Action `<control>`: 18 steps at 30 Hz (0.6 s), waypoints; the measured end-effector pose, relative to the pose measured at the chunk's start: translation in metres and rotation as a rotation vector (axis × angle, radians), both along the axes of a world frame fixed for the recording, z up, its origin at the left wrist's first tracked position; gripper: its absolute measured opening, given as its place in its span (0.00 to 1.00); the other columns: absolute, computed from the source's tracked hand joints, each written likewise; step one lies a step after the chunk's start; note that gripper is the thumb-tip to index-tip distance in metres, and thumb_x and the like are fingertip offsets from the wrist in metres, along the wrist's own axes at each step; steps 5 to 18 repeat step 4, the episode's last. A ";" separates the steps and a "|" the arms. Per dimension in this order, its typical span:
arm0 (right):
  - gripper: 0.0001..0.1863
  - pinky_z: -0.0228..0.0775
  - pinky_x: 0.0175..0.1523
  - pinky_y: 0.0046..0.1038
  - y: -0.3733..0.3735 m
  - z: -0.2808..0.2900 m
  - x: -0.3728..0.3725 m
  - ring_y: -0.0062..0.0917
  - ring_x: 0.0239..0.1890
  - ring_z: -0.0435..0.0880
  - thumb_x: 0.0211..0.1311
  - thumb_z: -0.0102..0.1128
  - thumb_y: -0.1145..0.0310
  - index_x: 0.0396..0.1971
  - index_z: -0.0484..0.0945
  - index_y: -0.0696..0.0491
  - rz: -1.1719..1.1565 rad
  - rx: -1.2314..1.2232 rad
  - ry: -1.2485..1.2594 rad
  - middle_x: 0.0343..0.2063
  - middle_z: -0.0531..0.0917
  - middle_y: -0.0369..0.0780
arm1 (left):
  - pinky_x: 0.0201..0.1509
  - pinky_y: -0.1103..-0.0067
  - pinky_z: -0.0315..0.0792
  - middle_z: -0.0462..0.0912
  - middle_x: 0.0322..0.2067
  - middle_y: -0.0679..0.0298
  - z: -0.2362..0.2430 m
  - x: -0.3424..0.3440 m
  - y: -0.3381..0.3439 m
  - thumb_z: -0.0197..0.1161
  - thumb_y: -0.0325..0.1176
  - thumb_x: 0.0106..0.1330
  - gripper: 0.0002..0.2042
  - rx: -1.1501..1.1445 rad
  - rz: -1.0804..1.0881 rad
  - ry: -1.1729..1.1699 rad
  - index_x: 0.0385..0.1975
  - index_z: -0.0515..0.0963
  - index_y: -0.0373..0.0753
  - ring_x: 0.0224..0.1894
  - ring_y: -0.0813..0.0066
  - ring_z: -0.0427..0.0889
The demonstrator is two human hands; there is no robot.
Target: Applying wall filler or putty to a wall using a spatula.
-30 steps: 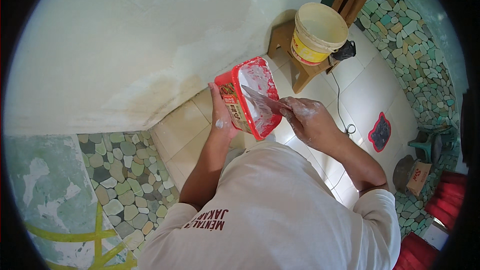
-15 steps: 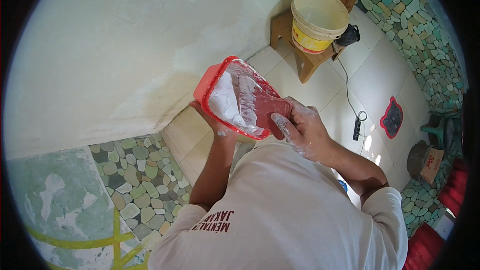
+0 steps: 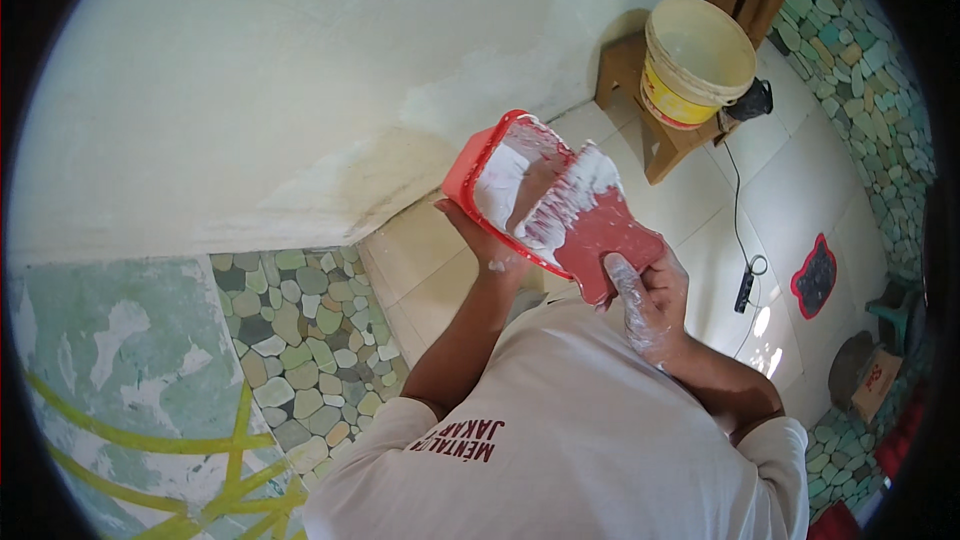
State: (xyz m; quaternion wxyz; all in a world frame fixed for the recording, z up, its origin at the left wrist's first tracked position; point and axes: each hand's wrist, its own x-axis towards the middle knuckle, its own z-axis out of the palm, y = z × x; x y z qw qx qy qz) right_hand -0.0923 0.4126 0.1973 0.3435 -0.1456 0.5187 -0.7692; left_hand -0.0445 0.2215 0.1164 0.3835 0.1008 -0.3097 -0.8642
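My left hand (image 3: 480,238) is closed around the underside of a red plastic tub (image 3: 460,175), which it holds tilted in front of me. White putty (image 3: 497,180) lies inside the tub, and smears coat its inner walls. In my right hand (image 3: 652,302) is a wide red putty spreader (image 3: 608,235), gripped by its near end with the thumb on top. Thick white putty clings along the spreader's far edge, which is above the tub's right side. Dried white residue covers my right thumb and part of that hand.
A plastered wall (image 3: 300,90) rises ahead and to the left. Far right, a pale bucket (image 3: 700,60) stands on a wooden stool (image 3: 664,150). A black power strip (image 3: 743,292) with its cable and a dark red-rimmed mat (image 3: 815,278) lie on the tiled floor.
My right hand has drawn the spreader up and rightward, partly out of the tub, exposing its putty-loaded edge. My left hand still holds the tub. The whole view has shifted somewhat.
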 end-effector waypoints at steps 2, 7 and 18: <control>0.15 0.74 0.25 0.21 -0.001 -0.002 0.002 0.21 0.26 0.81 0.68 0.57 0.70 0.49 0.70 0.61 -0.046 0.001 -0.026 0.35 0.82 0.43 | 0.67 0.60 0.62 0.67 0.62 0.56 0.013 0.000 0.006 0.37 0.78 0.58 0.49 -0.021 0.034 -0.082 0.65 0.61 0.39 0.63 0.56 0.68; 0.18 0.74 0.25 0.21 -0.003 -0.003 0.000 0.23 0.25 0.81 0.68 0.58 0.68 0.52 0.69 0.60 -0.022 -0.029 -0.047 0.37 0.83 0.43 | 0.68 0.61 0.59 0.66 0.63 0.58 0.004 0.001 -0.003 0.35 0.77 0.60 0.48 0.110 0.089 -0.120 0.66 0.60 0.39 0.65 0.57 0.65; 0.18 0.74 0.25 0.21 -0.003 -0.003 0.000 0.23 0.25 0.81 0.68 0.58 0.68 0.52 0.69 0.60 -0.022 -0.029 -0.047 0.37 0.83 0.43 | 0.68 0.61 0.59 0.66 0.63 0.58 0.004 0.001 -0.003 0.35 0.77 0.60 0.48 0.110 0.089 -0.120 0.66 0.60 0.39 0.65 0.57 0.65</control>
